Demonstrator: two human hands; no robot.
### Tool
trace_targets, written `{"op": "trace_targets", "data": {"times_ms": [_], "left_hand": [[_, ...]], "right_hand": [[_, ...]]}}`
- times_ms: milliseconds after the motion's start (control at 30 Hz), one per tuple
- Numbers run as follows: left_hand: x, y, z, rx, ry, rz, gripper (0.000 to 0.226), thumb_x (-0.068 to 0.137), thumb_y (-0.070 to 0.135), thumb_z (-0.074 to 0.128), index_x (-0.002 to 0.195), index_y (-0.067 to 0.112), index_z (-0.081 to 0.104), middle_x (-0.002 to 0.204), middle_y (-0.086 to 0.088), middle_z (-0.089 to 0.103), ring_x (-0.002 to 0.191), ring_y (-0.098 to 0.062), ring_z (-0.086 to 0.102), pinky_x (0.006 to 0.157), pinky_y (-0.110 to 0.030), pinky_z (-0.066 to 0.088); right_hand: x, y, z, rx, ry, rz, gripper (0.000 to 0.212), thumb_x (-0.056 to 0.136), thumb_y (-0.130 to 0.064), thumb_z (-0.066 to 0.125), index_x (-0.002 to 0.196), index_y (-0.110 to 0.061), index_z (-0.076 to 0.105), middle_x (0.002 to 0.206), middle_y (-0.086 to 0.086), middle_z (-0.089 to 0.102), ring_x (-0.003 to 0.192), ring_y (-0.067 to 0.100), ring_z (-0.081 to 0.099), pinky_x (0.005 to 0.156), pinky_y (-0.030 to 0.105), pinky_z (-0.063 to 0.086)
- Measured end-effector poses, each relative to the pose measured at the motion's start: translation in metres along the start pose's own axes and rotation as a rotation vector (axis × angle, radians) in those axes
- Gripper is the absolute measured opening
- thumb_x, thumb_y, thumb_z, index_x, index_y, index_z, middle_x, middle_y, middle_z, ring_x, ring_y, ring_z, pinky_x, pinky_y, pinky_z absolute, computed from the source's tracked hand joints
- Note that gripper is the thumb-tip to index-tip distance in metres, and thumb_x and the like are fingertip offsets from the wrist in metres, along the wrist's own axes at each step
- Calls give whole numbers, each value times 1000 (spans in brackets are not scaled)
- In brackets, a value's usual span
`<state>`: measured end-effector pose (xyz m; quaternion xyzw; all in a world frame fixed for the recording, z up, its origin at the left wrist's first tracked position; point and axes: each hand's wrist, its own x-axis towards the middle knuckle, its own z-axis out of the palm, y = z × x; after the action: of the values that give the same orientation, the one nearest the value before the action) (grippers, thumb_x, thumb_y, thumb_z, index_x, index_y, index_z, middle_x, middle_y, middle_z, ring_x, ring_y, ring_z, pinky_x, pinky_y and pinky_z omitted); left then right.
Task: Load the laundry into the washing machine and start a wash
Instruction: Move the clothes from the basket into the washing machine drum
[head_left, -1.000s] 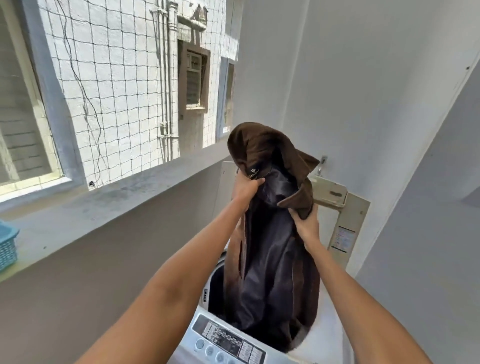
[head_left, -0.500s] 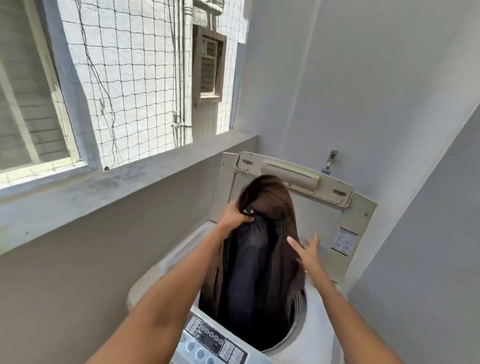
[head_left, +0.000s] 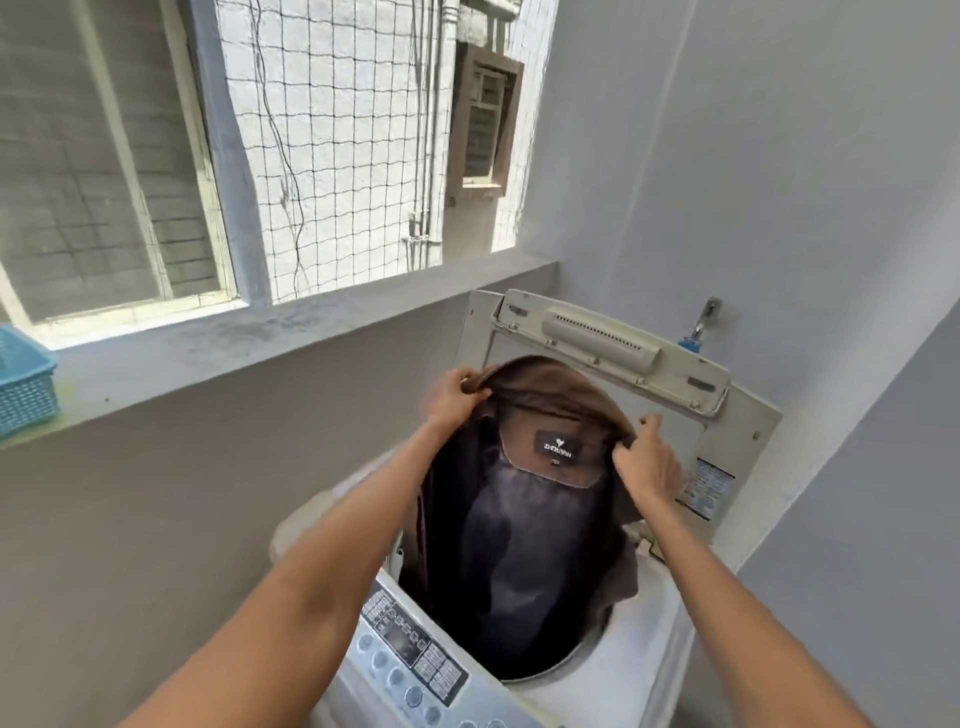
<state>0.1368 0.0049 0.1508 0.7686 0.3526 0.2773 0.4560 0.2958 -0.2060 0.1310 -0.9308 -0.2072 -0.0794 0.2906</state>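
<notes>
Holding a brown jacket (head_left: 524, 519) over the drum opening of the top-loading washing machine (head_left: 649, 639). My left hand (head_left: 451, 397) pinches the collar edge at the jacket's upper left; my right hand (head_left: 644, 462) grips the collar edge at its upper right, fingers curled round the fabric. Dark lining faces me, black neck label (head_left: 557, 446) visible just below the collar. Jacket's lower part hangs inside the drum; a brown fold drapes over the drum rim on the right. Washer lid (head_left: 727, 415) stands open, upright behind the jacket. Control panel (head_left: 410, 654) sits at the washer's near edge. Blue basket (head_left: 23, 384) rests on the window ledge (head_left: 218, 348), well left of the washer.
</notes>
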Motion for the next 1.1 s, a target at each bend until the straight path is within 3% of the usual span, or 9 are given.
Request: {"op": "trace_targets", "data": {"times_ms": [100,267,367,467,600,700,933,1033,1100], "left_hand": [[-17,-1,38,-24,181,-156,27,94,25,54,120,16,58,120,-13,63,111,-31,58,94,-44,47],[-42,-36,93,-116,158,-386,54,98,15,37,148,21,19,140,-21,34,123,-39,46,102,-42,36],[-62,-84,103,11,50,-383,64,94,2,31,151,23,14,150,-18,28,134,-34,37,107,-41,32],[-77,-133,102,209,-139,-426,68,93,-1,30,153,20,7,152,-24,22,136,-36,34,109,-42,33],[-76,-178,94,431,-375,-480,61,101,17,33,153,11,1,155,-25,12,141,-37,25,114,-41,28],[-58,-190,91,525,-451,-441,66,100,23,40,153,12,2,155,-22,15,142,-36,23,115,-42,26],[-28,-223,123,542,-924,-317,81,93,35,54,152,27,-1,160,-10,-12,147,-34,-1,120,-46,12],[-10,-230,142,302,-1029,-309,66,94,19,50,152,18,18,160,-12,9,147,-29,12,120,-40,15],[0,-233,148,206,-916,-297,58,92,9,52,147,13,33,152,-13,30,140,-26,31,116,-36,26]], "right_hand": [[-17,-6,21,181,-47,92,47,87,-15,54,130,-12,36,113,22,63,102,40,61,77,41,46],[-59,3,67,470,-168,216,64,89,-2,49,146,-18,25,142,19,38,127,36,43,100,44,38],[-94,23,101,370,-379,58,67,91,-3,47,150,-23,21,141,17,33,129,35,40,103,39,37],[-112,48,130,199,-748,-65,67,92,-6,48,150,-23,19,140,16,31,124,32,44,104,32,38],[-122,64,157,60,-1075,-127,62,97,-15,47,151,-22,17,148,13,23,132,27,39,107,28,34],[-121,58,172,64,-1021,-111,59,99,-24,45,151,-18,17,150,11,20,136,26,34,109,31,32],[-107,16,213,142,-518,-58,56,99,-36,41,150,-24,21,153,8,20,140,24,28,106,36,37],[-102,19,237,-91,-527,-145,57,99,-37,39,151,-28,18,158,7,12,144,22,18,112,36,31],[-106,31,249,-187,-534,-119,60,98,-39,40,151,-29,13,158,9,8,145,26,17,113,39,30]]}}
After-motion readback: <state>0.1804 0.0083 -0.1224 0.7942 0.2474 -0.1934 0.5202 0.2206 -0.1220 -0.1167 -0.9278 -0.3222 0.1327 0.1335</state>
